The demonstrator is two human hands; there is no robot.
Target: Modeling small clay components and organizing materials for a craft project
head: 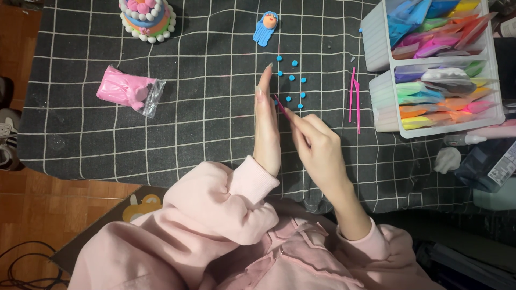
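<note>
From the head view we look down on a dark cloth with a white grid (107, 134), spread over a wooden floor (32, 215) that shows at the left. Our left hand (267, 126) stands flat and fully open on its edge, holding nothing. Just right of it, our right hand (317, 147) pinches a thin pink tool (279, 103), its tip touching the left palm. Small blue clay balls (293, 80) lie scattered just beyond the fingers. Far left sits a pink clay bag (126, 88) (half open); farther off are a clay cake (146, 19) and a blue figure (265, 28). At the right stand white bins of coloured clay (435, 64), with pink sticks (353, 96) beside them.
</note>
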